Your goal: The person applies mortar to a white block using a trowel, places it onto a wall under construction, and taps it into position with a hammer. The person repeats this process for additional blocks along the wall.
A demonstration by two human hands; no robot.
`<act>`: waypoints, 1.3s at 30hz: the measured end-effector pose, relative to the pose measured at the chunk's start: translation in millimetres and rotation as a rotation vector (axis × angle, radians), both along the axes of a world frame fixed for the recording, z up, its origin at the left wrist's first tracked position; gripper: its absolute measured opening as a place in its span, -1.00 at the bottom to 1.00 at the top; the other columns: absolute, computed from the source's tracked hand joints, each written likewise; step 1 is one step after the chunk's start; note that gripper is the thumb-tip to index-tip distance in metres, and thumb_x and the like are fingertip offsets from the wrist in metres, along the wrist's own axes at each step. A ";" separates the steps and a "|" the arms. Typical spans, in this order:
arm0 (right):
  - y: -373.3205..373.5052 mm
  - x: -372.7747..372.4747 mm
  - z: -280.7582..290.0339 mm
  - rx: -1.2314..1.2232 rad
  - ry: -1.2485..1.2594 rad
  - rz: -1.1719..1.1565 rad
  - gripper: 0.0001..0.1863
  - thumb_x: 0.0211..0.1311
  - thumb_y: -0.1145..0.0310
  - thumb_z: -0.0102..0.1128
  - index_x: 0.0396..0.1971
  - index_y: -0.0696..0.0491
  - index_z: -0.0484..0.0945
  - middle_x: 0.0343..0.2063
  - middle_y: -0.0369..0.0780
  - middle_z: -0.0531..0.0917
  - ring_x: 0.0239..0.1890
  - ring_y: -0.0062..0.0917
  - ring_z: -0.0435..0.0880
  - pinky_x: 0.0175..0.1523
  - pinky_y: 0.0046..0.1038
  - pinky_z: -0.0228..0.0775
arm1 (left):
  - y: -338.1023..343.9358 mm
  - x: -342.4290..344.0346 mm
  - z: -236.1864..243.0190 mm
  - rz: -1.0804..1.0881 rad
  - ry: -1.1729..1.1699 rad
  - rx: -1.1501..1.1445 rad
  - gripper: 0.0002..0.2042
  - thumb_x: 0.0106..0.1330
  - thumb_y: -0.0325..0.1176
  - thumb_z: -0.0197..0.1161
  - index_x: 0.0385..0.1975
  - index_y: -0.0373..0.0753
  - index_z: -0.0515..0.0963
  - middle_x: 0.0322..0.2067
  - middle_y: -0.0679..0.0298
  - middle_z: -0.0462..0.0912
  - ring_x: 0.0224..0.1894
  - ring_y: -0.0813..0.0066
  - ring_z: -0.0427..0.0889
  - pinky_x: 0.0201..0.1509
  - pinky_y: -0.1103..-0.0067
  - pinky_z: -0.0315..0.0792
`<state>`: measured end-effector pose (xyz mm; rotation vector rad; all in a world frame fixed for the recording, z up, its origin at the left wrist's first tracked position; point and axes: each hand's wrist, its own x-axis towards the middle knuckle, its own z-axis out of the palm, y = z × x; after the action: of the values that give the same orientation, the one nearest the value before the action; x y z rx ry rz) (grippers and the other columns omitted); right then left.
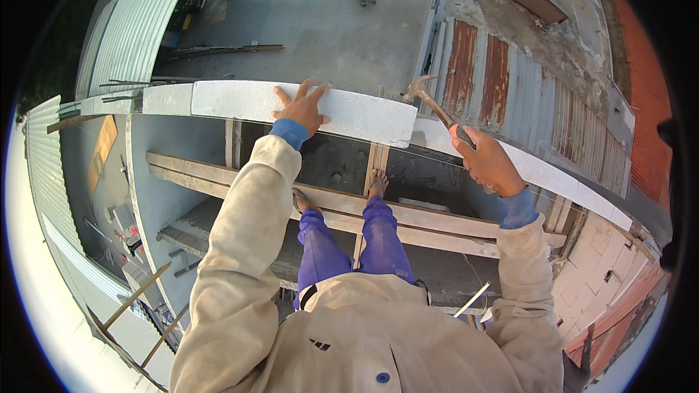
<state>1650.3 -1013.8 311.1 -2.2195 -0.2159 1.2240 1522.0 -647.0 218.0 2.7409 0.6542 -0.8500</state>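
A long white block (364,118) lies along the top of the wall in front of me. Spread across its top, my left hand (302,108) rests with the fingers apart. My right hand (486,160) is wrapped round the handle of a claw hammer (431,102). The hammer's head is raised just beyond the block's right end, and I cannot tell whether it touches anything. Left of the long block, another white block (167,99) sits in the same row. A thin string line (429,154) runs along the near side of the row.
My feet stand on wooden planks (437,222) with open gaps on both sides and lower floors beneath. Past the wall are a grey concrete slab (313,22) and rusty corrugated sheets (495,80). The white wall top (568,178) continues right. Metal roofing (138,29) rises at the left.
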 end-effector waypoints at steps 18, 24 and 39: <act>65.4 87.5 -62.5 -0.193 0.246 0.364 -0.40 0.57 -0.03 0.02 0.39 0.05 0.43 -0.52 -0.26 0.58 -0.58 -0.58 0.52 -0.54 -0.44 0.38 | 1.6 2.9 -0.4 0.025 0.061 -0.019 -0.22 0.35 -0.15 0.43 0.53 0.42 0.18 0.60 0.49 -0.07 0.56 -0.59 -0.36 0.36 -0.52 0.19; 50.6 33.6 -40.8 -0.089 -0.075 0.225 -0.47 0.53 0.01 0.13 0.30 0.04 0.55 -0.46 -0.09 0.67 -0.52 -0.41 0.65 -0.39 -0.31 0.51 | 1.8 2.3 -0.6 0.015 0.074 -0.018 -0.22 0.36 -0.12 0.42 0.54 0.44 0.16 0.61 0.49 -0.11 0.56 -0.58 -0.38 0.36 -0.52 0.16; 12.4 -176.7 -76.5 0.100 -0.517 -0.020 -0.45 0.44 0.19 0.26 0.34 0.06 0.50 -0.12 0.06 0.77 -0.13 -0.02 0.77 -0.04 -0.15 0.58 | -0.7 2.6 4.8 0.086 0.066 -0.107 -0.21 0.35 -0.10 0.41 0.55 0.45 0.16 0.63 0.51 -0.14 0.58 -0.51 -0.45 0.37 -0.56 0.08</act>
<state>1473.6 -1001.3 234.6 -2.4016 -0.4438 0.5923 1524.5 -647.7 222.8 2.5797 0.7121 -0.9304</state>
